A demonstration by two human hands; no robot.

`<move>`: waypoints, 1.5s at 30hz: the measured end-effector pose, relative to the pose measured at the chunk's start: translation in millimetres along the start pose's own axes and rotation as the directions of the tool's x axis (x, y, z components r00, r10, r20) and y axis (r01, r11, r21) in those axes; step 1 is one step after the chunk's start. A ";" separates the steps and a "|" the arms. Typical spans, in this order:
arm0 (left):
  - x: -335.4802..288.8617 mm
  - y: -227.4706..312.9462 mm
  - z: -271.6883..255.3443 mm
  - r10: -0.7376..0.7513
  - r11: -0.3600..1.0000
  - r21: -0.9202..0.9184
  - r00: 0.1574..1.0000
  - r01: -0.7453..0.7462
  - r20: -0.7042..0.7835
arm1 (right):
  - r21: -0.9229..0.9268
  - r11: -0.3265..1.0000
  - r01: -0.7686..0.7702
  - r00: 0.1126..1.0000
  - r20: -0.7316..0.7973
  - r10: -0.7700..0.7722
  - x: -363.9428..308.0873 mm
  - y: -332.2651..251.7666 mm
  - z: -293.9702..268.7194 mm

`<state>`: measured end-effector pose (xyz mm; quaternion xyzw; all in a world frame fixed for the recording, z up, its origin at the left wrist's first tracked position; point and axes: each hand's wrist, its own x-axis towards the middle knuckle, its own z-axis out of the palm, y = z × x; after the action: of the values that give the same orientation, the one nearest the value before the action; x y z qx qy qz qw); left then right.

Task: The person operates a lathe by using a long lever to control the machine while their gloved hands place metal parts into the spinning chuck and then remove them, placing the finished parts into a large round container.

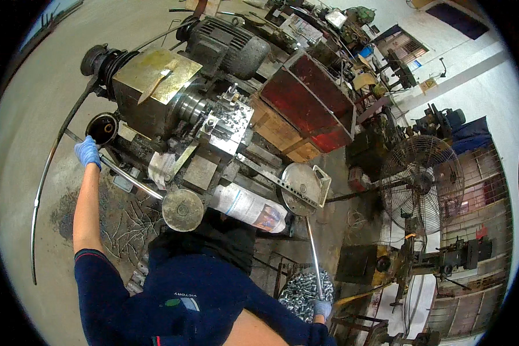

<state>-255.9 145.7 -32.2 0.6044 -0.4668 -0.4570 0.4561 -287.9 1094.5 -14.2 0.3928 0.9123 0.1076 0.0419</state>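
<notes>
My left hand (87,153), in a pale blue glove, is closed around a long metal lever (130,177) that slants down to a round metal disc (183,210). Beside that hand, a round dark pot (102,128) with an oily inside sits against the machine. Low on the right, my gloved right hand (323,310) grips the lower end of a shiny straight lever (313,248), which rises to a larger disc (301,187). Between the levers stands the lathe-like machine, with its bright spindle (191,108) and a carriage (228,124) strewn with metal chips.
A bin of small shiny metal parts (305,293) stands beside my right hand. A printed sheet (251,207) lies curved before my body. Beyond the machine are a motor (228,49) and a red metal box (311,98). A large caged fan (422,181) stands right. Shavings (127,230) litter the left floor.
</notes>
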 end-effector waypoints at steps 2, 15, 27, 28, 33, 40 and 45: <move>12.0 -11.3 0.7 0.008 1.000 -0.015 1.000 -0.008 -0.006 | 0.013 1.000 -0.003 0.997 0.074 0.002 -1.2 -1.9 -1.6; 30.4 -30.7 6.4 0.010 0.999 -0.030 0.999 -0.012 -0.041 | -0.039 0.998 0.042 0.992 0.122 -0.037 -20.6 -9.1 -20.1; 25.3 -24.7 4.3 0.051 0.998 0.047 0.997 -0.049 -0.052 | 0.031 0.997 -0.065 0.996 0.057 0.063 -49.3 -23.4 -42.7; 22.5 -21.8 3.7 0.037 0.999 0.017 0.999 -0.037 -0.024 | 0.043 0.997 -0.070 0.996 0.054 0.067 -50.3 -23.3 -42.6; 13.8 -12.2 1.0 0.014 0.996 -0.084 1.000 -0.015 -0.014 | 0.056 0.998 -0.020 1.000 0.023 0.019 -49.1 -18.7 -33.8; 17.5 -17.1 4.0 0.008 0.988 -0.154 1.000 -0.009 -0.010 | 0.072 0.997 0.008 0.996 0.093 -0.014 -47.4 -13.8 -32.5; 25.5 -26.0 4.1 0.016 0.979 -0.204 1.000 -0.011 0.026 | 0.063 0.997 -0.033 0.997 0.076 0.028 -42.4 -7.8 -20.7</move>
<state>-252.4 124.1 -61.6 0.5449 -0.4276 -0.5076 0.5123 -267.6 1055.2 3.8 0.4115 0.9070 0.0641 0.0619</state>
